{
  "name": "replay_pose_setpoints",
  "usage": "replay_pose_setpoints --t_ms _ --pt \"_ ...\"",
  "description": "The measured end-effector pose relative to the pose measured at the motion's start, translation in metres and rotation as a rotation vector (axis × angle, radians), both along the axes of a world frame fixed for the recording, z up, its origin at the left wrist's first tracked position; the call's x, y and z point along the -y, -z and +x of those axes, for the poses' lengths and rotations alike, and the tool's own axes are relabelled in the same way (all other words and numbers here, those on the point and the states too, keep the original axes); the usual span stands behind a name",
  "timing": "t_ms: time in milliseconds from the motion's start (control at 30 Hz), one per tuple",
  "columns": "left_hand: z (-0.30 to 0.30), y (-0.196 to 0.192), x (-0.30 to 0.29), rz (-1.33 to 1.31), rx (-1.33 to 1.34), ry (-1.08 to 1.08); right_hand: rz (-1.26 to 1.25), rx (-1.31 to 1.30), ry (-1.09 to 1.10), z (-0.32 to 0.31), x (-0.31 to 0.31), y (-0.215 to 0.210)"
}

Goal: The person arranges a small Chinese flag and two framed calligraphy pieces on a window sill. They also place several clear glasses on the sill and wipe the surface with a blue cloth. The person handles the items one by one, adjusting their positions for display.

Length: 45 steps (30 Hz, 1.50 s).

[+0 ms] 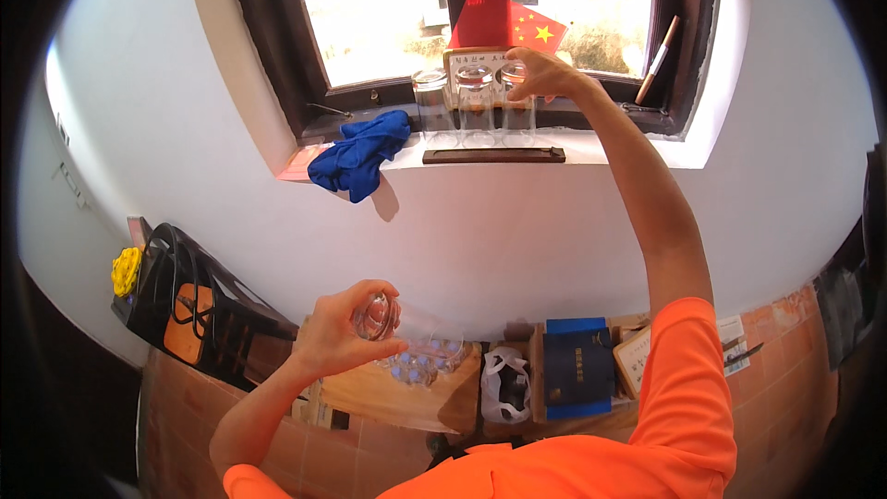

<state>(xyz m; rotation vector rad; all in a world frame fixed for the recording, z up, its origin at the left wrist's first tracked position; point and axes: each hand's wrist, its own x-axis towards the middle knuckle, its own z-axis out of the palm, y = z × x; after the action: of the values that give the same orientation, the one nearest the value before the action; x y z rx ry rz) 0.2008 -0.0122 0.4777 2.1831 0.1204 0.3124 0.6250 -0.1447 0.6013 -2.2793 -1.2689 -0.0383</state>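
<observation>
My left hand point(334, 331) is wrapped round a clear drinking glass point(373, 316), held in the air below the windowsill with one round end facing me. At the sill, my right hand point(547, 76) has its fingers closed about the top of a tall clear glass point(519, 122), the rightmost of three in a row. Beside it stand the middle glass point(476, 113) and the left glass point(431, 109), both upright columns. A crumpled blue cloth point(358, 155) hangs over the sill's front edge, left of the row.
A dark wooden strip point(494, 156) lies before the glasses; a framed card and a red flag point(538, 30) are behind. Below, a wooden tabletop point(443, 407) bears clear glassware with bluish spots point(416, 365). Nearby are a white plastic bag point(504, 388), a dark blue box point(578, 368) and a black chair point(185, 291).
</observation>
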Motion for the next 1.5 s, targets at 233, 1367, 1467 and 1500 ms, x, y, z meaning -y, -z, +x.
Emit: replay_pose_setpoints --t_ms 233,1367,1467,1500 --pt "0.022 -0.013 0.013 -0.008 0.044 0.016 0.496 0.239 -0.081 -0.06 0.046 0.006" --pt "0.092 0.01 0.041 -0.019 0.005 0.068 0.641 0.061 0.168 0.034 0.095 0.063" --pt "0.076 0.022 0.023 -0.123 -0.001 0.003 0.653 0.041 0.188 0.038 0.079 0.071" --pt "0.073 0.027 0.017 -0.17 0.001 -0.007 0.65 0.027 0.192 0.034 0.076 0.073"
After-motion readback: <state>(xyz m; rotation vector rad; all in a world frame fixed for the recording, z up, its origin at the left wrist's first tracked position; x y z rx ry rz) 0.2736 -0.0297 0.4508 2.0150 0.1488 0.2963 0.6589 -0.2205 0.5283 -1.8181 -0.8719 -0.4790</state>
